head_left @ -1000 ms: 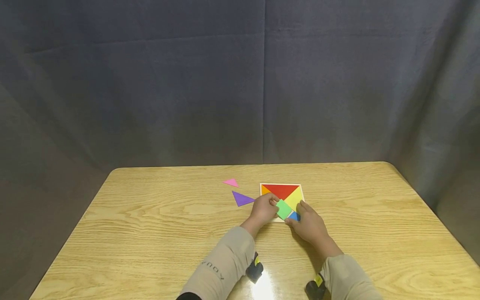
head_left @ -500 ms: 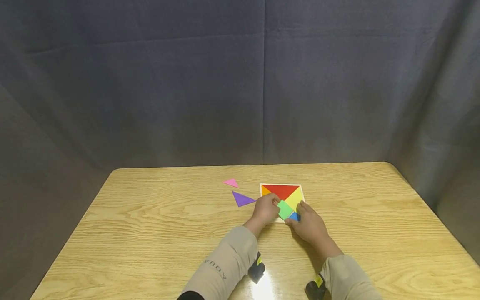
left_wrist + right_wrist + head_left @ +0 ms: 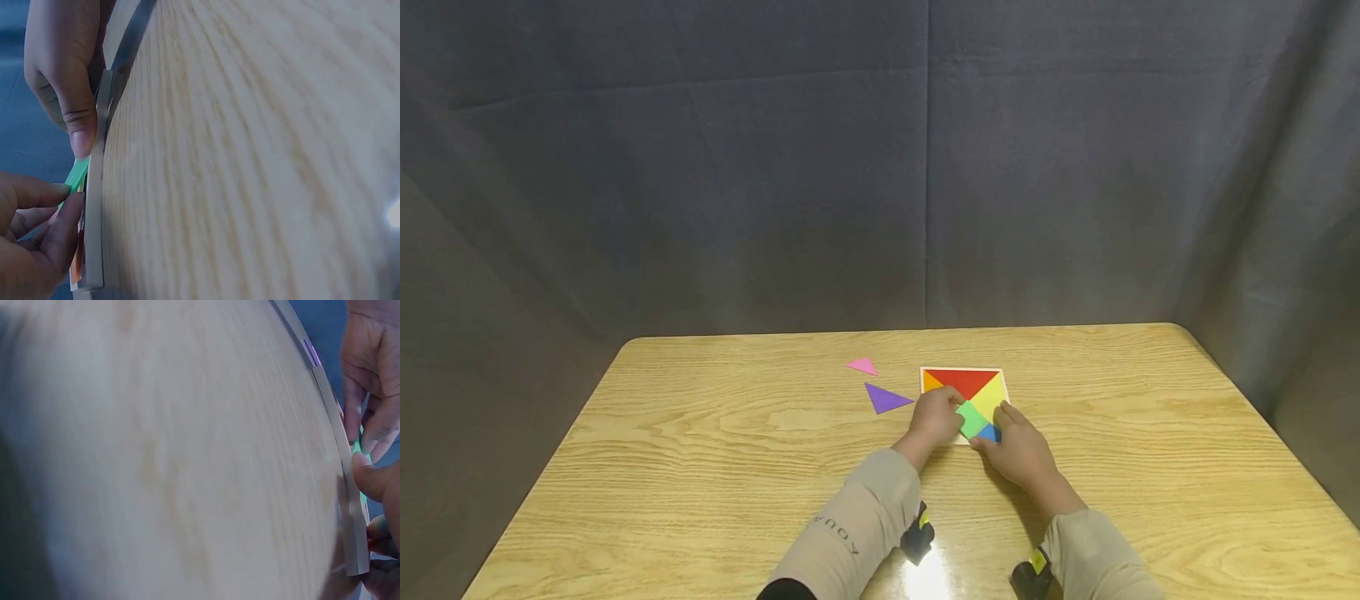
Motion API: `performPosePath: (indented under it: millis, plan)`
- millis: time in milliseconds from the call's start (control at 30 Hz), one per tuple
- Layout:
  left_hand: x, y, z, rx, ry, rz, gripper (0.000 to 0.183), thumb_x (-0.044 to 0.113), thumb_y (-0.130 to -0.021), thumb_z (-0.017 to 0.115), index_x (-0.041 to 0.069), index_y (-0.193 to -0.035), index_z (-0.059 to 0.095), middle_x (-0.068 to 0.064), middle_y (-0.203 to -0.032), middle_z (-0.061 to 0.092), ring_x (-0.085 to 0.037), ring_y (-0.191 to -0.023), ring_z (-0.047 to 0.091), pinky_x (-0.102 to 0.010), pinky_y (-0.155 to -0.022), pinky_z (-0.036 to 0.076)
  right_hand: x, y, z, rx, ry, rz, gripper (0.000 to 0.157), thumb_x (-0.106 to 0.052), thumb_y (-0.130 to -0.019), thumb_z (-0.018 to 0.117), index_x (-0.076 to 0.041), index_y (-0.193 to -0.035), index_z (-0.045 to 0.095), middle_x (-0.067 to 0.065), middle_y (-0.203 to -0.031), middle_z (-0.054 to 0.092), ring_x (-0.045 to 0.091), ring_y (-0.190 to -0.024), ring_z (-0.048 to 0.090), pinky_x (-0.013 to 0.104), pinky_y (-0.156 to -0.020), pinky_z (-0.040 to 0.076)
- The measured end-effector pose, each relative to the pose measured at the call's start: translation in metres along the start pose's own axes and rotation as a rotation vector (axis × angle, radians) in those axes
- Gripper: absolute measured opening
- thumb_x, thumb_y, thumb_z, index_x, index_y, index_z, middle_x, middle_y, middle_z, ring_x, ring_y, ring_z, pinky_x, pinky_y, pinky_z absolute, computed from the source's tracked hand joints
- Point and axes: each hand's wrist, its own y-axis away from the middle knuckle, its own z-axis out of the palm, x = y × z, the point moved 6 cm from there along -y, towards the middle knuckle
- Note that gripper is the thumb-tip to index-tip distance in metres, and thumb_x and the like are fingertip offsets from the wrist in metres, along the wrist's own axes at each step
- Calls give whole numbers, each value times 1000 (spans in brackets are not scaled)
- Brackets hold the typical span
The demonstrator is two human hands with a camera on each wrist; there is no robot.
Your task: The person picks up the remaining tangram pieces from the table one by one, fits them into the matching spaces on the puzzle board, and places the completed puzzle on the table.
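In the head view, my left hand (image 3: 936, 415) pinches a green square tangram piece (image 3: 973, 420) between thumb and fingers, tilted in the left wrist view (image 3: 76, 175). The piece lies over the near part of a shallow tangram tray (image 3: 962, 368). Inside the tray are a red triangle (image 3: 962, 381), a yellow triangle (image 3: 988, 402), an orange piece (image 3: 929, 381) partly covered by my left hand, and a blue piece (image 3: 991, 433). My right hand (image 3: 1021, 450) grips the tray's near right corner, thumb on the near edge and fingers along the right side.
Left of the tray, a purple triangle (image 3: 886, 400) and a smaller pink triangle (image 3: 863, 366) lie on the wooden table (image 3: 715, 467). A grey curtain (image 3: 775, 167) hangs behind the table's far edge.
My left hand has shifted slightly right with the green square, and the gap between it and the blue piece has narrowed. My right hand and the tray stay in place.
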Motion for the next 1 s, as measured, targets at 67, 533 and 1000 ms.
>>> performPosePath:
  millis: [67,533,1000]
  plan:
    - [0,0,1,-9,2,-10,24,-6,-69,58,3,-91,61,-4,-82,58,-15,-75,52,-23,-64,43,0,0,0,-2,-3,1,61,-31,-77,62,14,-115,44,30,-125,34,40,-116,32,49,-89,31]
    - [9,3,3,-4,-242,102,27,3,-70,62,1,-97,62,-8,-93,60,-21,-89,55,-27,-77,42,-1,0,-2,8,4,-17,61,-31,-78,62,14,-115,44,31,-125,34,41,-115,32,49,-89,31]
    - [11,7,5,7,-374,150,24,12,-70,67,2,-91,65,-8,-83,56,-21,-82,50,-26,-72,39,-2,0,-2,2,-9,-16,61,-32,-78,62,13,-115,44,30,-125,34,41,-114,33,50,-88,31]
